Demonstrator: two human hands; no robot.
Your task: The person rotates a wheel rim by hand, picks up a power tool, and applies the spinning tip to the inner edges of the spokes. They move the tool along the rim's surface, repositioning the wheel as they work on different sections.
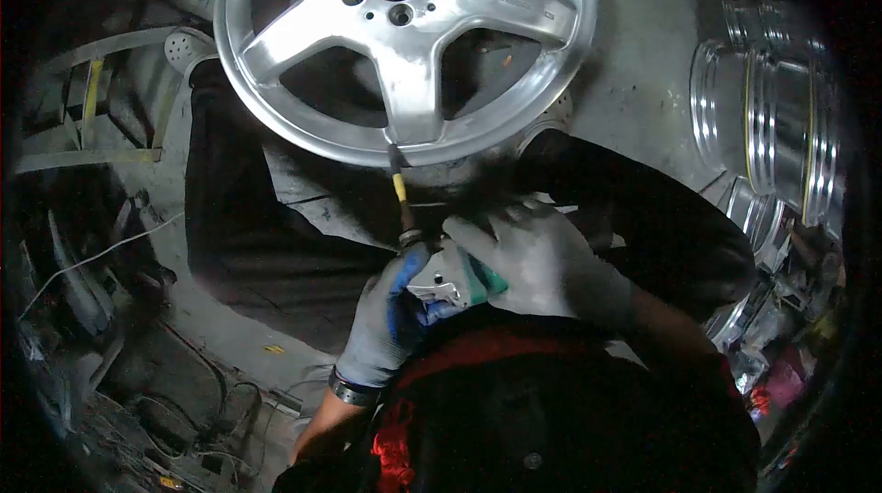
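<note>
A silver five-spoke wheel rim lies in front of me between my feet. My left hand, in a grey and blue glove, is wrapped round a metal and green power tool. From its head a shaft with a yellow band points forward, its dark tip at the rim's near edge beside the lower spoke. My right hand, in a pale glove, is against the green part of the tool, its fingers bent over it; their tips are partly hidden.
Several shiny rims are stacked at the right, with mixed clutter below. A metal frame stands at the left, above dark parts and cables. My dark-trousered legs lie on both sides of the tool.
</note>
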